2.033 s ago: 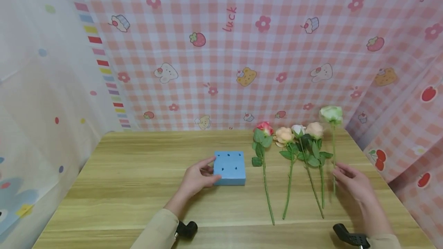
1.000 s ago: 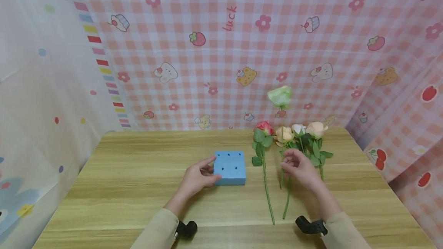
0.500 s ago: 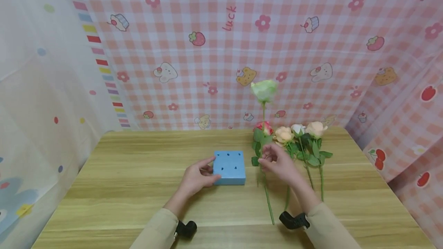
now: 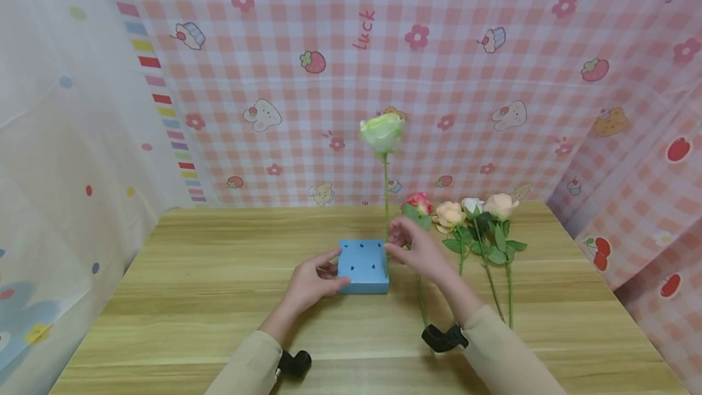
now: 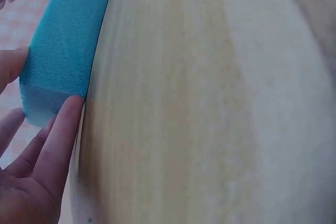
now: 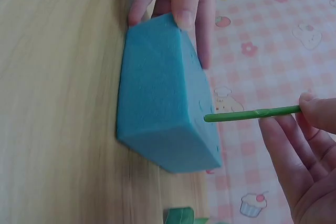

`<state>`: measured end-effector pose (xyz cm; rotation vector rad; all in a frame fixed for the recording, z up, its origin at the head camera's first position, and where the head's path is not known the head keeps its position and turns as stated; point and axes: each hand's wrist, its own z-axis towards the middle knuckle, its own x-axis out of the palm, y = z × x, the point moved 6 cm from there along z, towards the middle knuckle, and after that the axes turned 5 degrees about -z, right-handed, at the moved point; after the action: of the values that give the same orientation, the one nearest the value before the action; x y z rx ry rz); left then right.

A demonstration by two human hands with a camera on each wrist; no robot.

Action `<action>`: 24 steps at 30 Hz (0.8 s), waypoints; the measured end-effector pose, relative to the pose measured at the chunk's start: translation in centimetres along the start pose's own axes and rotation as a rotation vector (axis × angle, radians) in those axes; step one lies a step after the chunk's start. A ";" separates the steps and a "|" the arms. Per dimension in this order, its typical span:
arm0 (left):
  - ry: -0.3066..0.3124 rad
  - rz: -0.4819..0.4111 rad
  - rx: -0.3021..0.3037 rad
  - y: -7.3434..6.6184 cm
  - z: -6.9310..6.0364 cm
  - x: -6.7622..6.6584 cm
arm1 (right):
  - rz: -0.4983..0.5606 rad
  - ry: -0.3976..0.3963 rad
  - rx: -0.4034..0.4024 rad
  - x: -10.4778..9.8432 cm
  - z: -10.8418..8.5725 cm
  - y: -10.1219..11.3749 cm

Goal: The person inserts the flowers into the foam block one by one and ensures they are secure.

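Note:
A blue foam block (image 4: 363, 258) with several small holes in its top lies on the table. My left hand (image 4: 311, 280) holds it by the left side; in the left wrist view, the thumb and fingers (image 5: 58, 150) spread around that end. A pale green rose (image 4: 382, 133) stands nearly upright in my right hand (image 4: 421, 255), its stem pinched between thumb and fingers. In the right wrist view, the bare lower end of the stem (image 6: 247, 115) is over the block's holed face, near its edge. Whether the tip touches the foam, I cannot tell.
Right of the block lie a pink-red rose (image 4: 420, 203), a peach rose (image 4: 450, 214), a white rose (image 4: 473, 206) and a cream rose (image 4: 500, 206), stems toward me. A checked pink cloth (image 4: 340, 78) hangs behind the wooden table (image 4: 208, 273).
My right hand has carried the green rose leftward from the table's right side, past the other flowers, to the block's right edge. My left hand and the block have stayed in place.

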<state>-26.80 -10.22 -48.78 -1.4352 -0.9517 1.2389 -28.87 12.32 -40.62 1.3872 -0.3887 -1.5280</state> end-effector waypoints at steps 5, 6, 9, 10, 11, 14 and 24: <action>-0.014 0.026 0.005 -0.1 0.1 -0.1 | 0.048 0.008 -0.004 1.0 1.0 0.4; -0.016 0.030 0.005 -0.1 0.1 -0.1 | 0.045 0.008 -0.004 1.2 1.2 0.5; -0.017 0.043 0.010 -0.2 0.2 -0.2 | 0.025 0.001 0.004 1.5 1.9 0.9; -0.016 0.041 0.012 -0.2 0.2 -0.2 | 0.019 -0.001 0.008 1.6 2.1 1.0; -0.016 0.039 0.012 -0.3 0.1 -0.2 | 0.016 -0.004 0.008 1.7 2.3 1.1; -0.017 0.032 0.011 -0.3 0.1 -0.2 | 0.003 -0.010 -0.006 2.0 3.1 1.5; -0.007 -0.001 0.033 -0.7 -0.1 0.1 | -0.064 -0.056 -0.035 3.4 5.0 1.9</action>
<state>-26.70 -9.96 -48.09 -1.4055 -0.9327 1.2548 -31.98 6.85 -39.60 1.3437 -0.3528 -1.6211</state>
